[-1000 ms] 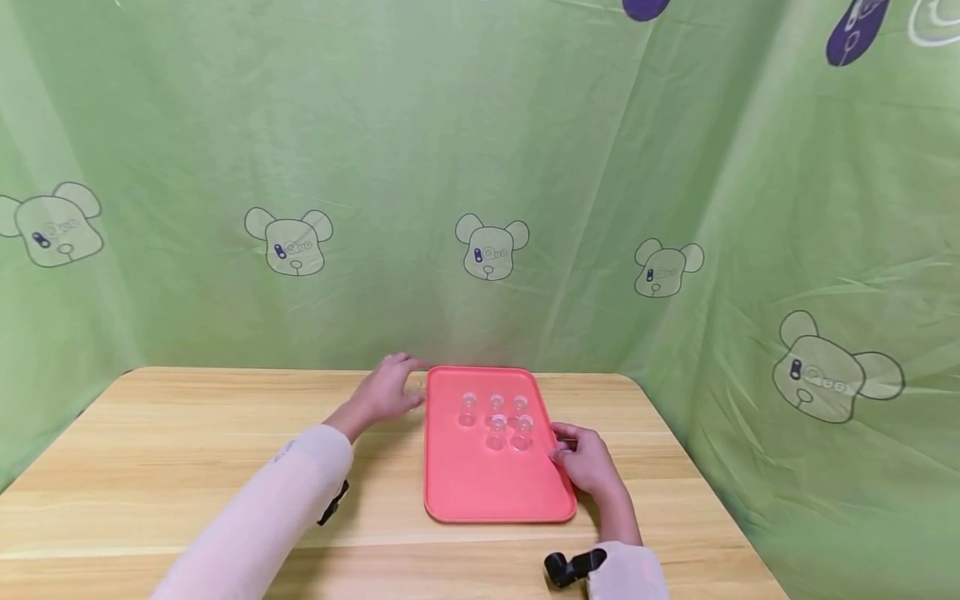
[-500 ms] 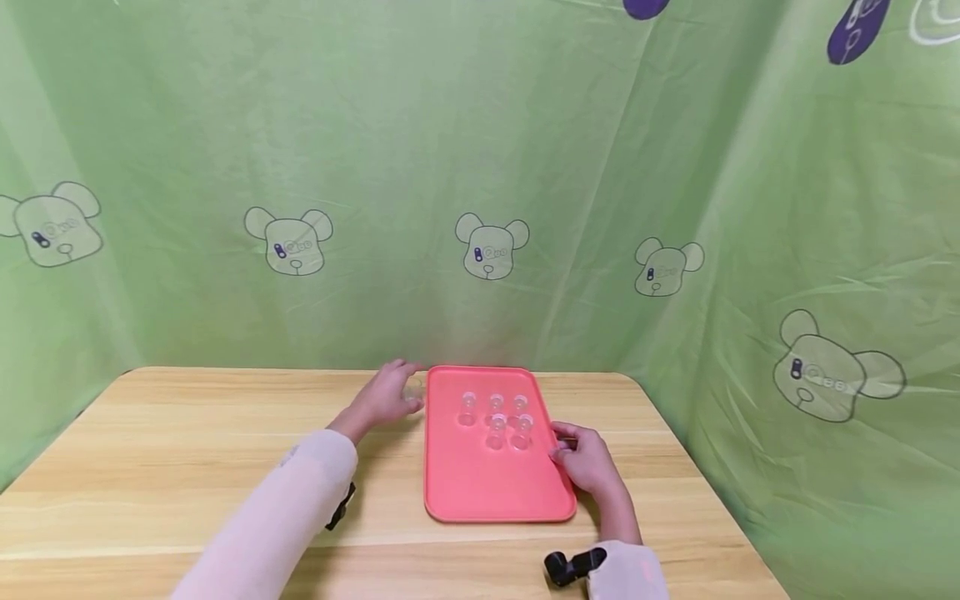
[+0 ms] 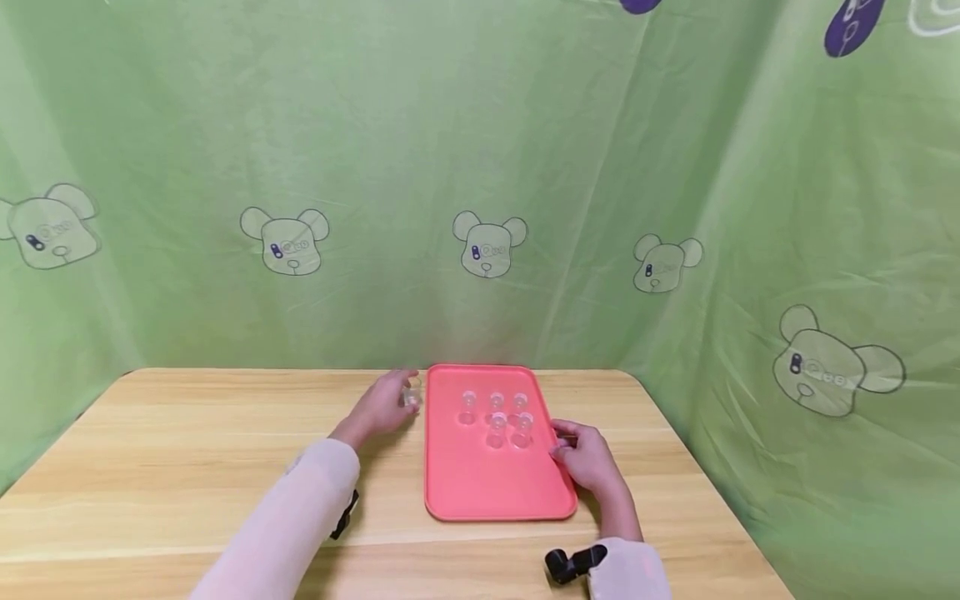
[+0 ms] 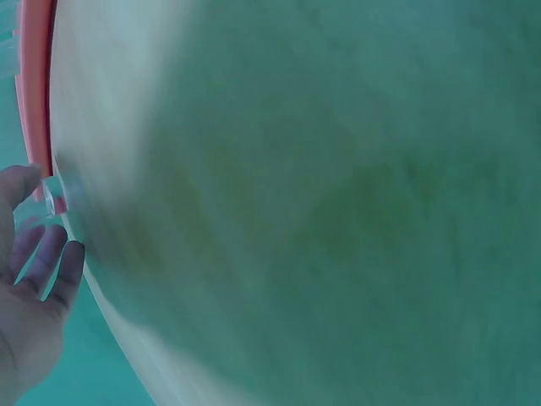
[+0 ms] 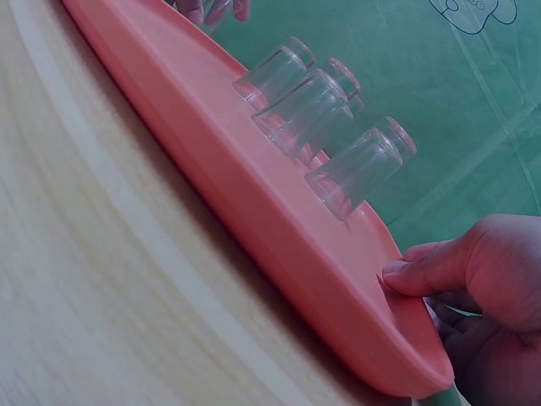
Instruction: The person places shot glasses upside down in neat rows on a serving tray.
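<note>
A pink tray (image 3: pixel 495 483) lies on the table, bearing several small clear glasses (image 3: pixel 496 432) that stand upside down on their rims. My right hand (image 3: pixel 588 458) grips the tray's right edge. In the right wrist view its thumb presses on the tray's rim (image 5: pixel 406 372), with the other fingers at the outer side. Left of the tray, my left hand (image 3: pixel 382 402) is around another clear glass (image 3: pixel 412 395), fingers spread and fairly straight. The left wrist view puts that glass (image 4: pixel 54 199) right by the thumb tip, close to the tray's edge (image 4: pixel 35 93).
The wooden table (image 3: pixel 225 467) extends left and right of the tray. A green curtain (image 3: pixel 375 167) with printed bear heads hangs behind the table and along its sides. Each sleeve has a black wrist camera (image 3: pixel 573 565).
My left hand has shifted slightly left and toward me, away from the tray's far left corner. The glass beside it shows more clearly. The right hand and the tray have stayed in place.
</note>
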A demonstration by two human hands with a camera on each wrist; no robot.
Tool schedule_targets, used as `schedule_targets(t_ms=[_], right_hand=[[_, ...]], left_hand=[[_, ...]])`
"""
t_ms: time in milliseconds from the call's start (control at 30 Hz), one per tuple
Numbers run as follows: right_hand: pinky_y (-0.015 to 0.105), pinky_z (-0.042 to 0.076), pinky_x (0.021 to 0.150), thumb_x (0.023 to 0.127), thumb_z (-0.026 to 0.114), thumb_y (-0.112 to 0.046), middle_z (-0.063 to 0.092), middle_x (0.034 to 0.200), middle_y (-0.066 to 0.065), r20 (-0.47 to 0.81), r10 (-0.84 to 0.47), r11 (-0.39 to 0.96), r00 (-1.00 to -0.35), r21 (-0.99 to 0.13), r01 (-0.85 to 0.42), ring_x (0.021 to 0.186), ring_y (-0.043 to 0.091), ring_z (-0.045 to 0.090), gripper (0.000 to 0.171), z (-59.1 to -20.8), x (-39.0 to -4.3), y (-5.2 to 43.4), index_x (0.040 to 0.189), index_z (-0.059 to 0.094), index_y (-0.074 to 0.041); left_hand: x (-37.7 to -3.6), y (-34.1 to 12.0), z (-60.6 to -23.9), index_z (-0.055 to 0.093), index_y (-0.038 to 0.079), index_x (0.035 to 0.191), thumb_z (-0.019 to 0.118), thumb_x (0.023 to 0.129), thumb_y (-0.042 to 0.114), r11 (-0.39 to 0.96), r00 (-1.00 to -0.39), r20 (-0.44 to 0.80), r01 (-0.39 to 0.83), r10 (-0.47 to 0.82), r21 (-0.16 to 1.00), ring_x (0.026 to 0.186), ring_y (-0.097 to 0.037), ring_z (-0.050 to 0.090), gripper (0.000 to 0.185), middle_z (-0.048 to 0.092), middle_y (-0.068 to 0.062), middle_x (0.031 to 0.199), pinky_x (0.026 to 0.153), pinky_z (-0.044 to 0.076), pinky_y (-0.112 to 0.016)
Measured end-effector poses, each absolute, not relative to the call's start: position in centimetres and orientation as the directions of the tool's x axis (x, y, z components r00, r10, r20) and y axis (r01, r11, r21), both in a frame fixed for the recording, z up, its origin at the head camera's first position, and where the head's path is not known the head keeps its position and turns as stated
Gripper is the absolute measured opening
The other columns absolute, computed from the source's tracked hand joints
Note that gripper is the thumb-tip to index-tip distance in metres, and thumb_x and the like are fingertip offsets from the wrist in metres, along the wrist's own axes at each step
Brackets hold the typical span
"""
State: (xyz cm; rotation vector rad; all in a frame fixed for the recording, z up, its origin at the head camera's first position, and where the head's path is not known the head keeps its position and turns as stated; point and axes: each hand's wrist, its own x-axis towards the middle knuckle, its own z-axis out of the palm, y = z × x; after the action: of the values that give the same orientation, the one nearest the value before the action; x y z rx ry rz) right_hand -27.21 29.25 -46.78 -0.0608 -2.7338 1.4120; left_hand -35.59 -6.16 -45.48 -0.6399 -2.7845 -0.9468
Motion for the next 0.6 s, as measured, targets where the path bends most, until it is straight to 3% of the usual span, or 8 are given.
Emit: schedule_targets(t_ms=[333, 600], right_hand=[[0.031, 0.056, 0.076, 0.093, 0.06, 0.008, 0.068, 0.11, 0.017, 0.035, 0.065, 0.58, -0.997, -0.815, 0.009, 0.093, 0.025, 0.061, 0.047, -46.7, -27.12, 29.24, 0.14, 0.058, 0.005], [0.031, 0.056, 0.075, 0.093, 0.06, 0.008, 0.068, 0.11, 0.017, 0.042, 0.058, 0.573, -0.997, -0.819, -0.001, 0.092, 0.024, 0.061, 0.046, -46.57, -27.11, 29.17, 0.139, 0.058, 0.005]], left_hand=[[-35.81, -6.24, -46.0, 0.054, -0.003, 0.14, 0.074, 0.088, 0.001, 0.693, -0.906, 0.267, 0.423, 0.329, 0.584, 0.097, -0.027, 0.063, 0.055, 0.065, -0.014, 0.107, 0.093, 0.054, -0.046], [-36.17, -6.19, -46.47, 0.047, -0.002, 0.146, 0.074, 0.089, 0.003, 0.693, -0.925, 0.244, 0.38, 0.291, 0.613, 0.096, -0.024, 0.062, 0.063, 0.064, -0.01, 0.107, 0.091, 0.055, -0.043]])
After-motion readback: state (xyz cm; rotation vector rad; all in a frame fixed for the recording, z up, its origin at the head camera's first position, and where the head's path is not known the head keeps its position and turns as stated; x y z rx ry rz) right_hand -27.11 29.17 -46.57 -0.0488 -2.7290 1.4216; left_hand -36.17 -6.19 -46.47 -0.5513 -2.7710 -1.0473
